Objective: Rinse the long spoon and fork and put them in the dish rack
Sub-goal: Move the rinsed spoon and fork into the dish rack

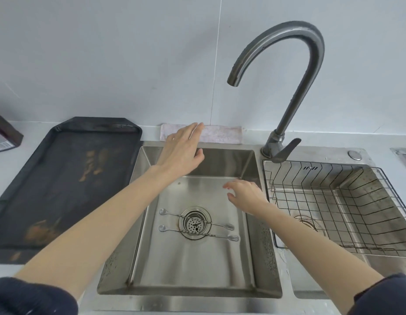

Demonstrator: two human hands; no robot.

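Two long thin metal utensils lie side by side across the drain on the bottom of the left sink basin (197, 264). The farther utensil (172, 214) and the nearer utensil (220, 235) each have a round spoon end at the left and a small fork end at the right. My left hand (182, 151) hovers open over the basin's far left rim, fingers stretched toward the back wall. Lower in the basin, my right hand (245, 194) is open by the right wall, above the utensils and apart from them. The wire dish rack (334, 201) sits in the right basin.
A grey gooseneck tap (286, 92) stands behind the divider, spout over the left basin, with no water running. A dark stained tray (61, 183) lies on the counter to the left. A pale cloth (220, 135) lies behind the sink. A dark packet (4, 133) stands far left.
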